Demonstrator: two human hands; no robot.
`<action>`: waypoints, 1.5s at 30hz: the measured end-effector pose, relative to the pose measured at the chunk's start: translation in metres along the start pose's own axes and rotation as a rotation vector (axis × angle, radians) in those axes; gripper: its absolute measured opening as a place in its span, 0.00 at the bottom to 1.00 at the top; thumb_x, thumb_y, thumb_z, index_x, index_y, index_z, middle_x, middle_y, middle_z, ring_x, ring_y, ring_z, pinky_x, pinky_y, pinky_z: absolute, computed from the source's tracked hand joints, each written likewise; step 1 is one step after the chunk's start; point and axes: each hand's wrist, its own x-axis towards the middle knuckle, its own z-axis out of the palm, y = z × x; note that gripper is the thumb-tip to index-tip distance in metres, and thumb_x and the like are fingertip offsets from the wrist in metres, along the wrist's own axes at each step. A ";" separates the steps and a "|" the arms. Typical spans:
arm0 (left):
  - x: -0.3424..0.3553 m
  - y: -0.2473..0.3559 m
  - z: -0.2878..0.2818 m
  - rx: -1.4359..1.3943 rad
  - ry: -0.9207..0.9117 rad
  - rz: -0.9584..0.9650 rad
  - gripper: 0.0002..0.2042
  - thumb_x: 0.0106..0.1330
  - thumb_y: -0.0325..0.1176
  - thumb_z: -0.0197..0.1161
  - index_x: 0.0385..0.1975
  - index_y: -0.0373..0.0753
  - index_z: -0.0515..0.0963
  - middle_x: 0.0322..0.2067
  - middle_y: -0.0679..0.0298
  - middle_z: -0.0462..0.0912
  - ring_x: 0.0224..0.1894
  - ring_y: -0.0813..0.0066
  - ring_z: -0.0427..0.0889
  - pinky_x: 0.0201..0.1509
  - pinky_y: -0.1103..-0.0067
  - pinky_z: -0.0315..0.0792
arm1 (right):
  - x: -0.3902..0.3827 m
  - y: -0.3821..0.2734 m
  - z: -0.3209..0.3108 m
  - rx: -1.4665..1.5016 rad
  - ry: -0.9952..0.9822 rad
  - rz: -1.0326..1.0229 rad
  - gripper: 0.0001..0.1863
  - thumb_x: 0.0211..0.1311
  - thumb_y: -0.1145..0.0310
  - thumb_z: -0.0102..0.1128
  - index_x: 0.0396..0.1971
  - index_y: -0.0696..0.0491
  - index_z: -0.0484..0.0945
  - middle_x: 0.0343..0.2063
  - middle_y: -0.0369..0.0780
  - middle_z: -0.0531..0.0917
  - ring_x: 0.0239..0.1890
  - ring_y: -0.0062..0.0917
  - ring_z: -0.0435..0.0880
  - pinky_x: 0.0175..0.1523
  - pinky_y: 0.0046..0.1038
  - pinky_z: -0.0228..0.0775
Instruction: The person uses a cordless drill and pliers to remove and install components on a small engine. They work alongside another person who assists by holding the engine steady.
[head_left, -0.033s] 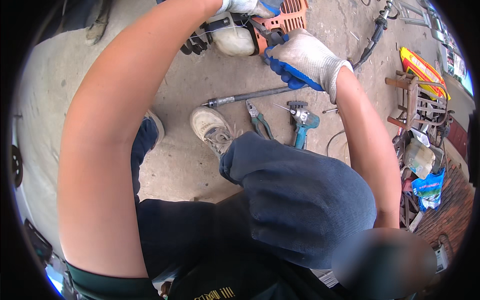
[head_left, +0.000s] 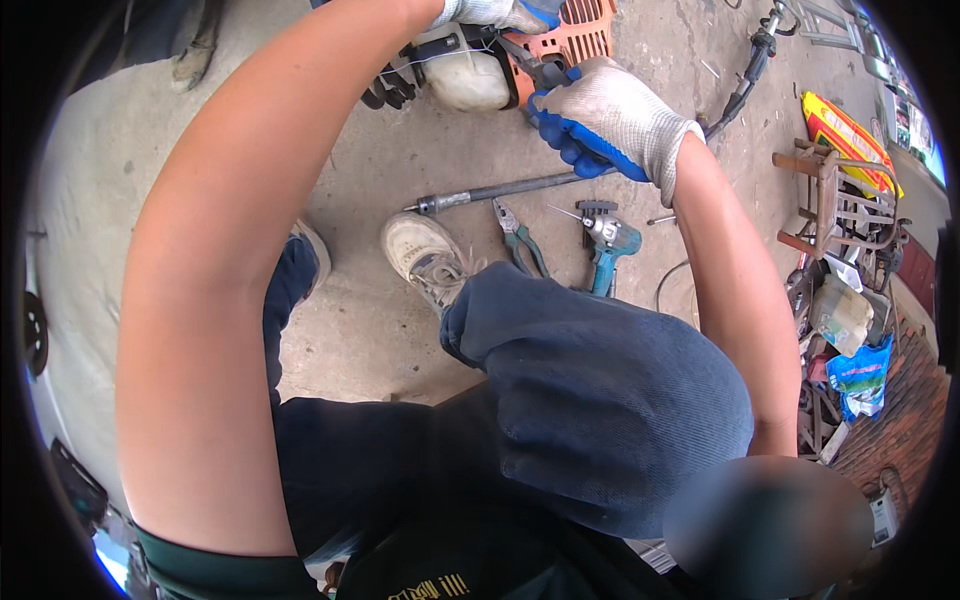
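At the top edge, my left hand [head_left: 497,13] wears a white glove with a blue palm. It rests against the orange slotted cover [head_left: 580,32] of a small engine; the frame cuts off part of it, so its grip is unclear. My right hand [head_left: 610,110], gloved alike, is closed around a dark grey tool [head_left: 548,74] that looks like pliers, its head against the engine's orange side. A whitish plastic tank [head_left: 470,80] sits beside the cover. Thin wire [head_left: 440,63] stretches across above the tank.
On the concrete lie a metal shaft [head_left: 500,188], green-handled pliers [head_left: 520,240] and a teal power driver [head_left: 608,250], near my shoe [head_left: 415,247]. At the right stand a wooden chair [head_left: 825,195], a yellow-red bag [head_left: 850,140] and a blue bag [head_left: 862,378]. Another person's foot [head_left: 192,68] shows upper left.
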 end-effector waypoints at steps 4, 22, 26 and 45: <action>0.003 -0.001 0.015 -0.047 0.127 0.000 0.41 0.53 0.68 0.63 0.68 0.55 0.70 0.66 0.51 0.70 0.67 0.49 0.69 0.68 0.52 0.59 | -0.002 0.022 0.003 0.285 -0.061 -0.047 0.17 0.66 0.58 0.62 0.27 0.58 0.82 0.22 0.39 0.82 0.22 0.22 0.80 0.27 0.24 0.75; 0.002 -0.013 0.021 -0.110 0.054 0.019 0.44 0.47 0.64 0.69 0.66 0.50 0.72 0.67 0.51 0.69 0.66 0.48 0.70 0.68 0.58 0.61 | 0.017 -0.006 -0.012 -1.092 0.293 -0.338 0.16 0.62 0.61 0.55 0.37 0.58 0.83 0.35 0.50 0.87 0.38 0.38 0.88 0.44 0.37 0.80; 0.008 -0.006 0.028 -0.183 0.111 0.067 0.42 0.47 0.62 0.70 0.64 0.49 0.73 0.67 0.51 0.68 0.67 0.47 0.69 0.68 0.56 0.61 | 0.020 -0.019 -0.032 -1.187 -0.029 -0.397 0.17 0.57 0.68 0.50 0.35 0.61 0.86 0.37 0.55 0.86 0.42 0.46 0.87 0.49 0.39 0.79; 0.013 -0.010 0.038 -0.206 0.157 0.087 0.43 0.50 0.62 0.70 0.66 0.47 0.71 0.69 0.47 0.64 0.68 0.44 0.67 0.71 0.57 0.60 | 0.002 0.050 -0.001 0.019 0.122 -0.026 0.21 0.62 0.52 0.64 0.31 0.60 0.84 0.27 0.45 0.86 0.24 0.29 0.85 0.31 0.28 0.78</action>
